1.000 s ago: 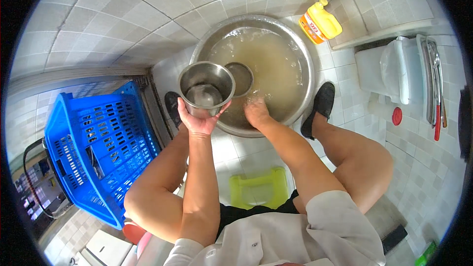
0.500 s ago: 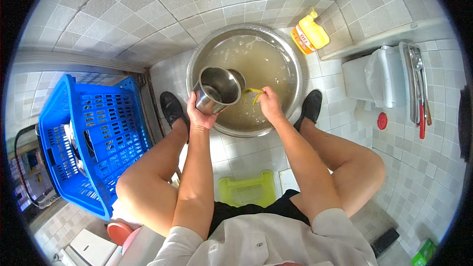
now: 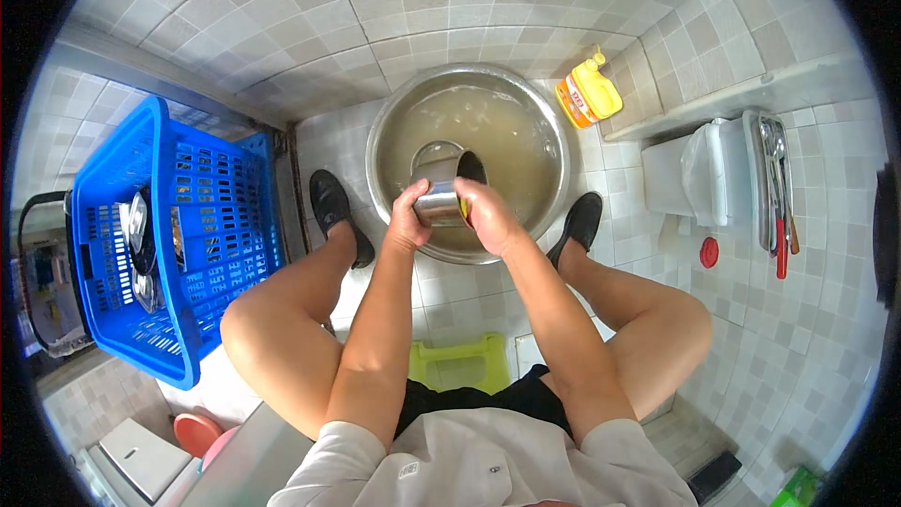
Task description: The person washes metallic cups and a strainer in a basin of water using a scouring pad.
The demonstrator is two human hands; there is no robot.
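Note:
A shiny cylindrical steel pot (image 3: 441, 199) is tilted on its side above a wide metal basin (image 3: 374, 164) of cloudy water. My left hand (image 3: 409, 216) grips the pot's left end, fingers wrapped round it. At its open right end, my right hand (image 3: 490, 218) is closed on a yellow-green, cloth-like piece (image 3: 465, 209), pressed against the rim. Most of that piece is hidden by the fingers. A round metal rim (image 3: 434, 145) shows just behind the pot; whether it belongs to the pot I cannot tell.
A yellow pump bottle (image 3: 591, 94) stands right of the basin by the wall. To the left is a blue basket (image 3: 178, 253) with metal ware inside. A green plastic stool (image 3: 460, 361) is below me. At right, a white container (image 3: 718, 169) stands beside a rack holding red-handled utensils (image 3: 781, 239).
The pot has tipped over to the right, its mouth now facing my right hand. My right hand has come in to the pot's rim with the yellow-green piece. The view has shifted slightly.

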